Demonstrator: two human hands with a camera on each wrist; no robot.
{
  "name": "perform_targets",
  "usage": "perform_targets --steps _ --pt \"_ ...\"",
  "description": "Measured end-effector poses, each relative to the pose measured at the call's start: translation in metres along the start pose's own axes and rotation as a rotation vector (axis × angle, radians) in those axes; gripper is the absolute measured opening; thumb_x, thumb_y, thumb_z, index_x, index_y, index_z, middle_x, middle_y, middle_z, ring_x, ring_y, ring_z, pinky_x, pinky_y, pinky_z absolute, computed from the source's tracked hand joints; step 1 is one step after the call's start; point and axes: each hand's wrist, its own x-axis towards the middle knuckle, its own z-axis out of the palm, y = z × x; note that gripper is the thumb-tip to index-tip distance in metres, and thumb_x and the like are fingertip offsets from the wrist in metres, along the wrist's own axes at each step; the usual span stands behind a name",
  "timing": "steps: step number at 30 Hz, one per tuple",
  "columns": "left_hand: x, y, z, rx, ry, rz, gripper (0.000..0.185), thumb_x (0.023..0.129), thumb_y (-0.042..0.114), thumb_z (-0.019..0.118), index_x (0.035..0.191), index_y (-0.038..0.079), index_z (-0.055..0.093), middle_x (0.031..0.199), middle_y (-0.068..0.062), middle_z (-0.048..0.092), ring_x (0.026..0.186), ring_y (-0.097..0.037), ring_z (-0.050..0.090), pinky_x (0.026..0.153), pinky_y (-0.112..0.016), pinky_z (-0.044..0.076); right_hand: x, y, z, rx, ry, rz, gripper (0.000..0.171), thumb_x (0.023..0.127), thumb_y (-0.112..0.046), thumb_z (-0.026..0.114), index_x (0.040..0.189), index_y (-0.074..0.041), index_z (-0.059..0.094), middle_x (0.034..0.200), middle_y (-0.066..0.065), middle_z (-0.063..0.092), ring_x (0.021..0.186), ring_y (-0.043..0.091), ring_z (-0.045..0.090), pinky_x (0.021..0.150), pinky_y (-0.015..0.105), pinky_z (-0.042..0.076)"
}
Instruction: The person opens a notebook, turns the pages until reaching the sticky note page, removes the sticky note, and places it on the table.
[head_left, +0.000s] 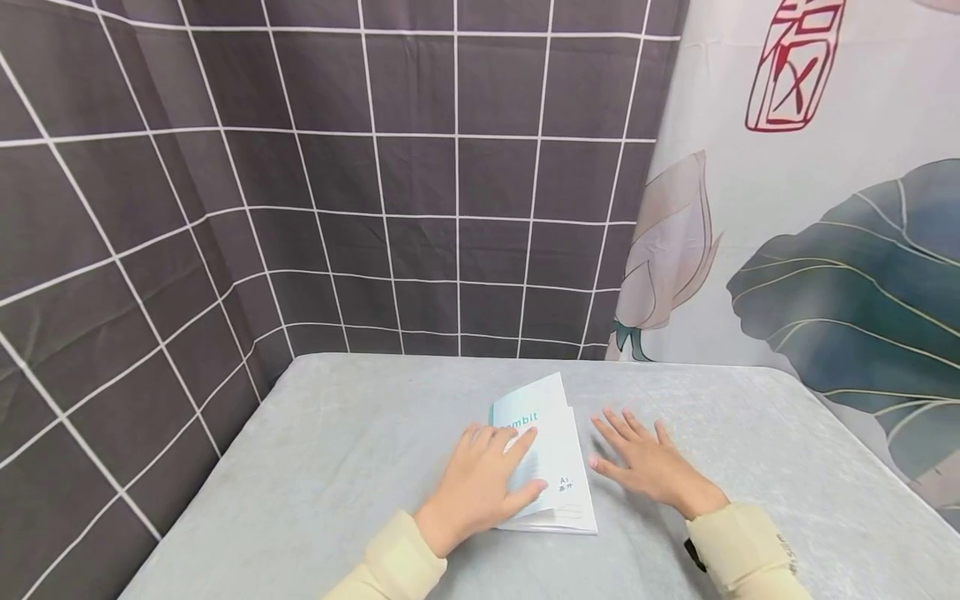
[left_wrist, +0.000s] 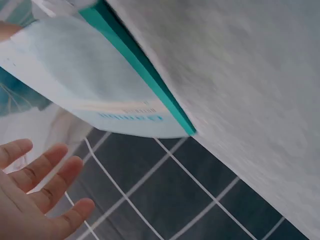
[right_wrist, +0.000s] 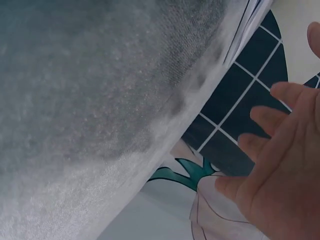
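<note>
A thin white booklet with a teal spine and teal cover lettering (head_left: 551,454) lies near the middle of a table draped in pale grey cloth (head_left: 337,450), its spine on the person's left and its top cover lifted slightly, so the pages fan rather than lie flat. The left hand (head_left: 483,479) rests flat on the booklet's left half, fingers straight and spread over the printed title, thumb out along the cover; the pose reads as pinning the loose cover down, a judgement only. The right hand (head_left: 641,458) lies just beside the booklet's right edge, palm down on the cloth, fingers straight and fanned, holding nothing; whether a fingertip touches the paper cannot be told. Both arms wear cream long sleeves (head_left: 742,554). The left wrist view shows the teal spine (left_wrist: 142,65) against the grey cloth, with open fingers (left_wrist: 40,182) in the foreground. Behind the table hang a dark grey curtain with a white grid (head_left: 375,167) and a white hanging printed with a lotus bud and green leaf (head_left: 825,250).
</note>
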Motion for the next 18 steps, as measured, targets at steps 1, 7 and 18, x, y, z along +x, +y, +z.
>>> perform_targets --steps 1,7,18 --pt "0.0 0.003 0.0 0.01 0.014 0.021 0.061 0.086 0.061 0.053 0.131 0.021 0.058 0.109 0.002 0.065 0.096 -0.018 0.059 0.092 -0.039 0.042 0.0 0.001 0.001 0.008 -0.011 -0.011 0.07 0.092 -0.053 0.052 0.146 -0.01 0.041 0.152 0.017 0.035 0.14 0.047 0.027 0.105 0.073 0.011" --pt "0.001 0.019 0.003 0.057 0.055 0.113 0.067 0.08 0.069 0.054 0.126 0.022 0.061 0.098 0.004 0.064 0.091 -0.016 0.06 0.085 -0.033 0.044 0.002 0.003 0.004 0.097 -0.106 -0.096 0.074 0.089 -0.054 0.056 0.145 -0.008 0.04 0.152 0.019 0.035 0.141 0.048 0.024 0.106 0.073 0.01" --pt "0.001 0.032 0.011 0.085 0.101 0.183 0.059 0.076 0.064 0.062 0.119 0.023 0.061 0.083 0.007 0.057 0.077 -0.012 0.052 0.08 -0.029 0.041 0.006 0.002 0.01 0.18 -0.243 -0.215 0.099 0.07 -0.057 0.074 0.143 0.0 0.04 0.151 0.024 0.033 0.138 0.054 0.024 0.099 0.078 0.015"
